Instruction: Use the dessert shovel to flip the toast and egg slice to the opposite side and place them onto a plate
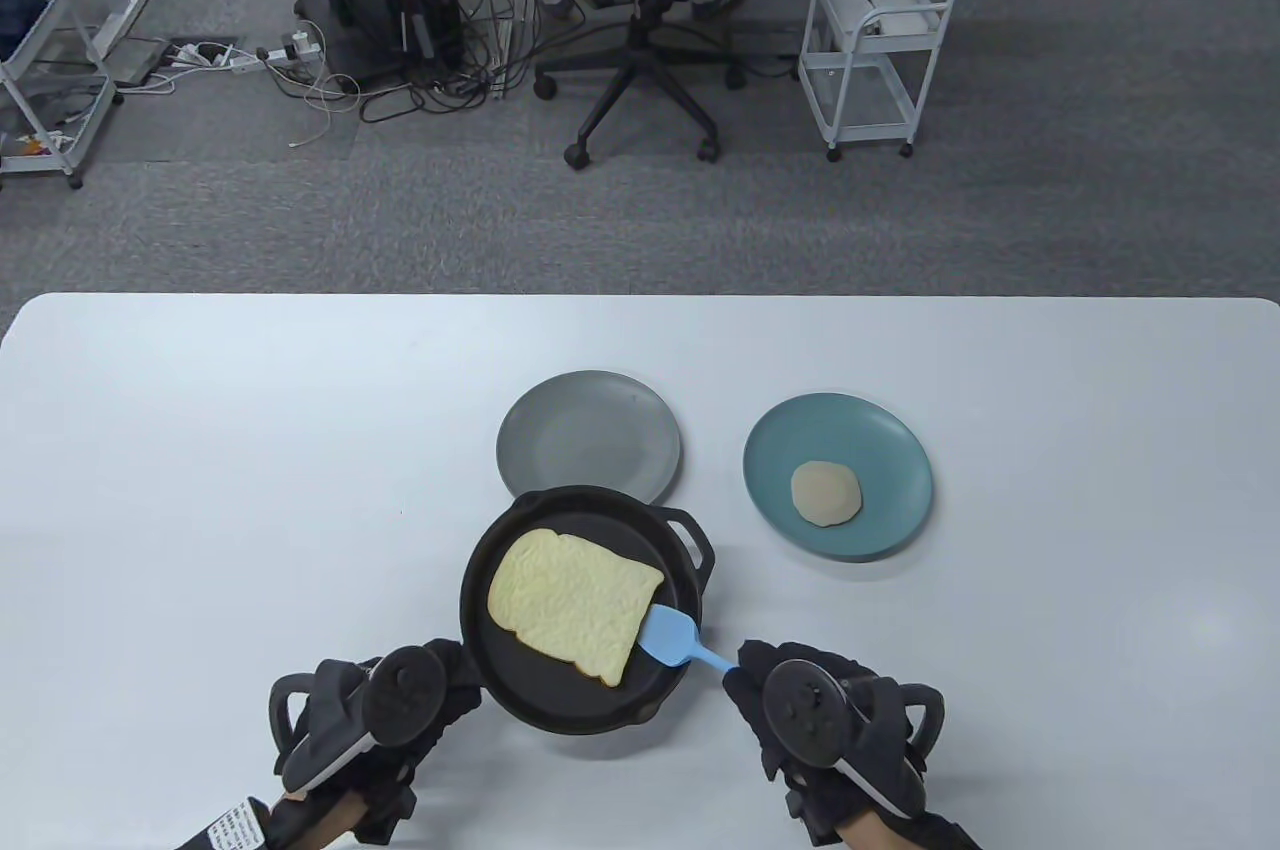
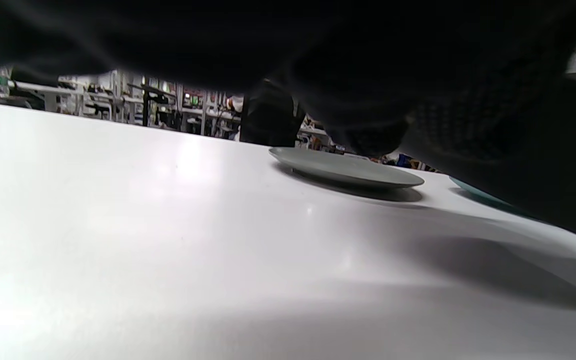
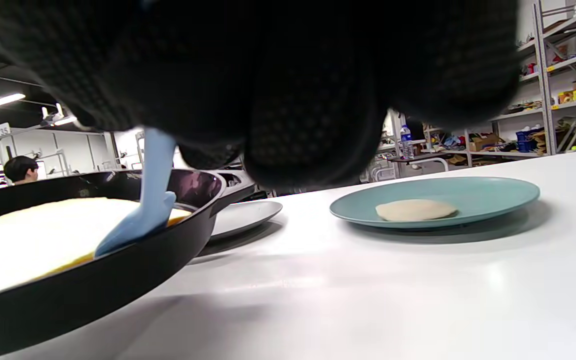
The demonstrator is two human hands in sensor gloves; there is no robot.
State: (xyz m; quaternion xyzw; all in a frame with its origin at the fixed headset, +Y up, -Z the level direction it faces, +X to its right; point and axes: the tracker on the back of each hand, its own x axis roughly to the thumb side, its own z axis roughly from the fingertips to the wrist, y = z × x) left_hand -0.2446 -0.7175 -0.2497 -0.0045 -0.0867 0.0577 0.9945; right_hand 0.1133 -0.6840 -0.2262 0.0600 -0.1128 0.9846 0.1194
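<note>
A black pan (image 1: 500, 680) sits near the table's front edge with a slice of toast (image 1: 570, 605) lying flat in it. My right hand (image 1: 745, 675) grips the handle of a blue dessert shovel (image 1: 672, 638), whose blade touches the toast's right edge (image 3: 33, 235). At the pan's lower left, my left hand (image 1: 445, 680) is curled over the pan's long handle, which it hides. A round egg slice (image 1: 826, 494) lies on a teal plate (image 1: 880, 435) to the right. A grey plate (image 1: 588, 435) with nothing on it stands just behind the pan.
The white table (image 1: 250, 490) stretches bare to the left and right of the dishes. Beyond its far edge stand an office chair (image 1: 640, 0) and a white cart (image 1: 880, 40) on the carpet.
</note>
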